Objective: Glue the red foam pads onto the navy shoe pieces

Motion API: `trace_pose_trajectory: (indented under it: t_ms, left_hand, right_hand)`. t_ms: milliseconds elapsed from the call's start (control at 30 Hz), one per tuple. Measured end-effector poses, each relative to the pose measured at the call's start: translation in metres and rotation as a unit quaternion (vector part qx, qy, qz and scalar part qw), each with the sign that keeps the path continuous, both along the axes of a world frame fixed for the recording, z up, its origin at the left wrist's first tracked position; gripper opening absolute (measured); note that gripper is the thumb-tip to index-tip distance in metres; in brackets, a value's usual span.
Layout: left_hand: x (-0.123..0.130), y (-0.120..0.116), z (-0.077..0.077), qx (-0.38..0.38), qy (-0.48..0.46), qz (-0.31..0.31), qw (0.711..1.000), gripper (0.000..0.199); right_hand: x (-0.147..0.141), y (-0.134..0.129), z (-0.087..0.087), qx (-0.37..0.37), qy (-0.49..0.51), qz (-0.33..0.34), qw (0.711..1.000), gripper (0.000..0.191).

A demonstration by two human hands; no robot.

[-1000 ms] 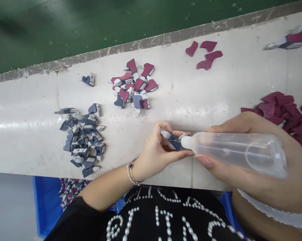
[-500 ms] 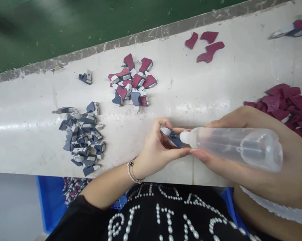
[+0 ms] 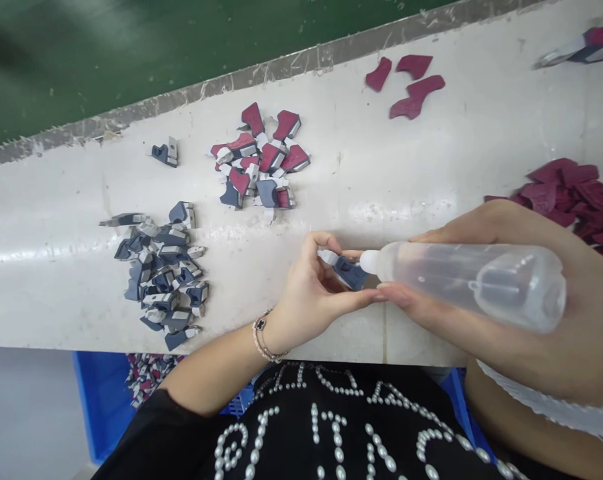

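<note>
Between the thumb and fingers of my left hand (image 3: pixel 309 287) is a small blue-grey and white plastic part (image 3: pixel 350 272), its recessed face turned up. My right hand (image 3: pixel 496 320) is wrapped round a translucent squeeze bottle (image 3: pixel 471 280), lying nearly level, with clear liquid inside. The bottle's white nozzle (image 3: pixel 369 261) points left at the edge of the part; whether the tip touches it I cannot tell. My right thumb meets the tip of my left thumb below the nozzle.
A pile of blue-grey parts (image 3: pixel 169 273) lies left, with a single part (image 3: pixel 165 153) behind it. Farther back sits a cluster of parts with maroon faces (image 3: pixel 261 160). Loose maroon pieces (image 3: pixel 416 97) and a maroon heap (image 3: pixel 576 200) lie right. A blue bin (image 3: pixel 94 407) stands below the table (image 3: pixel 71 293).
The nozzle has drawn slightly up and away from the part's recess, uncovering more of it. My left hand stays almost in place, and the view has shifted a little.
</note>
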State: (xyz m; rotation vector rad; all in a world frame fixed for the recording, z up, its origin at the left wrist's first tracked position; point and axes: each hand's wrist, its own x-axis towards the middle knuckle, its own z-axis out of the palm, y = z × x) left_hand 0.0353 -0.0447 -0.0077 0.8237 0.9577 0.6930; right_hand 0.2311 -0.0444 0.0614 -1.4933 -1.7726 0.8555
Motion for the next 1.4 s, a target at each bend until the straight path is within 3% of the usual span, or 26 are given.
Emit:
trace_pose_trajectory:
  t_ms: [267, 733, 1000, 1400]
  left_hand:
    - [-0.002, -0.003, -0.007, 0.001, 0.018, -0.007, 1.000, 0.068]
    - [0.000, 0.001, -0.001, -0.014, -0.021, -0.005, 1.000, 0.065]
    - [0.000, 0.001, -0.001, 0.021, -0.032, 0.003, 0.999, 0.066]
    - [0.001, 0.002, -0.005, 0.075, -0.051, 0.017, 0.996, 0.067]
  right_hand:
    - [-0.002, 0.001, -0.001, -0.005, 0.029, 0.041, 0.999, 0.030]
    - [0.006, -0.002, 0.002, -0.041, 0.045, 0.061, 0.996, 0.023]
    - [0.013, 0.002, 0.003, -0.047, 0.084, 0.091, 0.991, 0.020]
    - [0.019, 0.002, 0.003, -0.056, 0.074, 0.071, 0.993, 0.027]
